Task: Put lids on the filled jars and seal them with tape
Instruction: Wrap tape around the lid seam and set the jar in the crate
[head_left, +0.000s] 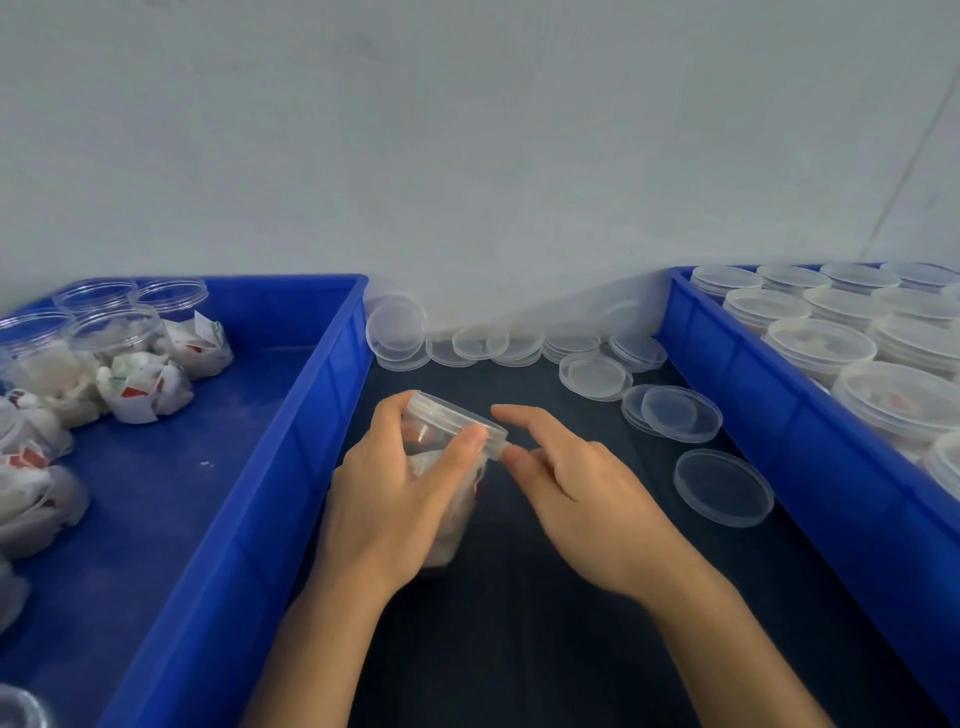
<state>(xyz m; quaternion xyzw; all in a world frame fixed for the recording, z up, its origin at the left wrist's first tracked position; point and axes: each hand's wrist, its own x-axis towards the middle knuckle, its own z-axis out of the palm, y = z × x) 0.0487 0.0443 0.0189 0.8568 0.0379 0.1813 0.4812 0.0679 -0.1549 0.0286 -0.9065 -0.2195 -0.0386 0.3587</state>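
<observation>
- The left hand (400, 499), at centre frame, wraps its fingers and thumb round a filled jar (447, 467), tilted so its top leans toward the upper right. If that grip loosens, I judge the jar could slip onto the dark table (519, 649) and roll.
- A clear lid (454, 415) already sits on the jar's mouth. Whether it is seated all round cannot be told; a lid left cocked would likely pop off once tape pulls on it.
- The right hand (566, 483), just right of the jar, has forefinger and thumb loosely curved toward the lid's edge, the thumb tip touching or almost touching it. Whether it pinches a strip of tape is too small to see. If clear tape is there, it could fold onto itself or land crooked across the seam.
- No tape roll is in view, so sealing may mean reaching out of frame while the jar is held one-handed.
- Loose lids (722, 486) lie scattered on the table from centre right up to the wall; a sweeping forearm could knock them about.
- The left blue crate (322, 364) holds open jars (111, 332) and wrapped packets at the upper left; these are still unlidded.
- The right blue crate (727, 364) holds lidded jars (821, 345) packed close; a hurried placement there could tip a neighbour.
</observation>
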